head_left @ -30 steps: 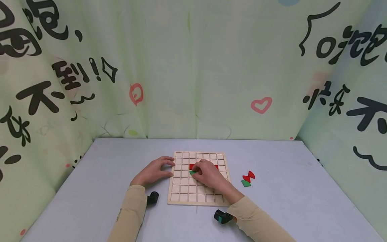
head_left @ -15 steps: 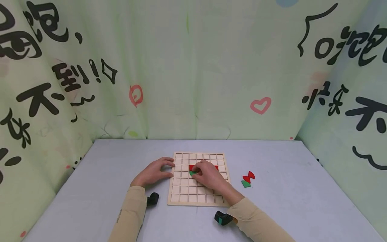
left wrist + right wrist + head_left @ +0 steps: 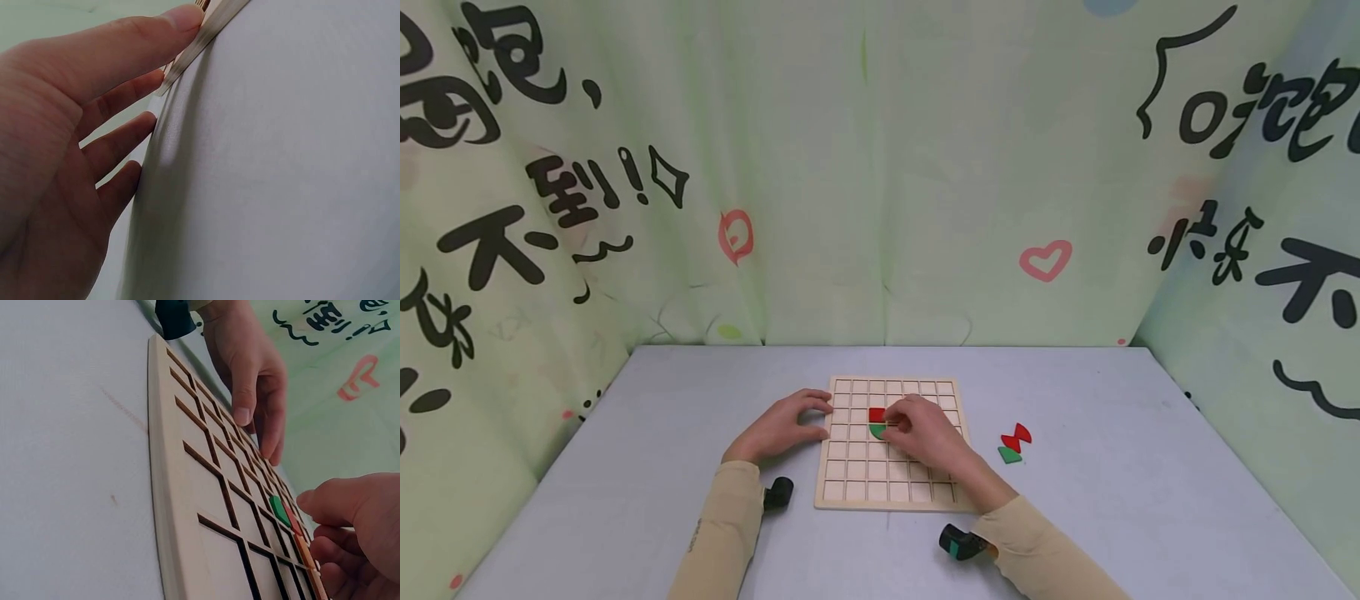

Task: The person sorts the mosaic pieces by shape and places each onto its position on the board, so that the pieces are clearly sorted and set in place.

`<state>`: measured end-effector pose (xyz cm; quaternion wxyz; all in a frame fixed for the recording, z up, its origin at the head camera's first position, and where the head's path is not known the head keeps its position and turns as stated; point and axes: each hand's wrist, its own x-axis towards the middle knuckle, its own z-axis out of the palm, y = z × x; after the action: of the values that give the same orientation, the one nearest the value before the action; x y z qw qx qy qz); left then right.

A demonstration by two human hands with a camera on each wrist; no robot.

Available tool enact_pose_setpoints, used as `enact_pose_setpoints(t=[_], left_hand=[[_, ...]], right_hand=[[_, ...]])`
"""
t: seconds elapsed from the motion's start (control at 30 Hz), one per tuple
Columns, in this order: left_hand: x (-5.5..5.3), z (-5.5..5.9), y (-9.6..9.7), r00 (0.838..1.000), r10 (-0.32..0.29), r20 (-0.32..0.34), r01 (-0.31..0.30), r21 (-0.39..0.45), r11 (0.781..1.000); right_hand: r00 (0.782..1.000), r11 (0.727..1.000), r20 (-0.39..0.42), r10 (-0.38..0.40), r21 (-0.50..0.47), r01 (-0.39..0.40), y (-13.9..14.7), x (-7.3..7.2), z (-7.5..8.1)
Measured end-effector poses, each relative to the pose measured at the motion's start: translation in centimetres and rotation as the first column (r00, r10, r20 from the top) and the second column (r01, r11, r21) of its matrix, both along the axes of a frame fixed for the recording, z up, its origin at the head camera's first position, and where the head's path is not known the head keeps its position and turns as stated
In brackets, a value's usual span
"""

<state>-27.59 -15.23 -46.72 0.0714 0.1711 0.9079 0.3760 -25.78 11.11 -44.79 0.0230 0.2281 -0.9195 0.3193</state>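
Note:
A wooden grid board [image 3: 891, 504] lies on the table, with a red square-looking piece [image 3: 876, 415] and a green rounded piece [image 3: 877, 432] set in neighbouring cells. My right hand [image 3: 925, 433] hovers just right of these pieces. In the right wrist view its thumb [image 3: 331, 501] is close to the green piece [image 3: 279, 511], its fingers loosely curled, and nothing shows in its grasp. An orange-looking strip [image 3: 306, 553] lies beyond, partly hidden by that hand. My left hand [image 3: 782, 427] rests thumb and fingertips at the board's left edge [image 3: 203, 40], fingers relaxed.
To the right of the board lie a red bow-tie-like shape [image 3: 1017, 436], perhaps two pieces, and a green piece [image 3: 1010, 455]. A white table [image 3: 1112, 508] bears everything. Curtains [image 3: 955, 183] with black writing surround it on the back and sides.
My right hand has drawn slightly to the right, uncovering more of the red and green pieces and covering the red bit seen at its right before. The left hand stays put.

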Motion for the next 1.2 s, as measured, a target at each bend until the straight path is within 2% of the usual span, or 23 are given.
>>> enact_pose_setpoints(t=[0.37,0.6,0.9,1.2], left_hand=[[0.1,0.1,0.1,1.000,0.005,0.000,-0.005,-0.005,1.000],[0.0,-0.1,0.0,1.000,-0.012,-0.015,0.012,-0.001,1.000],[-0.1,-0.2,-0.1,1.000,-0.020,-0.017,0.020,-0.004,1.000],[0.0,-0.1,-0.1,1.000,-0.019,-0.019,0.019,-0.002,1.000]], right_hand=[[0.997,0.996,0.037,-0.074,-0.045,0.076,3.5,0.4,0.3],[0.989,0.993,0.107,-0.105,-0.037,0.109,6.6,1.1,0.9],[0.985,0.988,0.075,-0.154,-0.004,0.155,10.7,2.3,1.2],[0.970,0.974,0.096,-0.225,0.008,0.225,14.0,3.4,1.5]])
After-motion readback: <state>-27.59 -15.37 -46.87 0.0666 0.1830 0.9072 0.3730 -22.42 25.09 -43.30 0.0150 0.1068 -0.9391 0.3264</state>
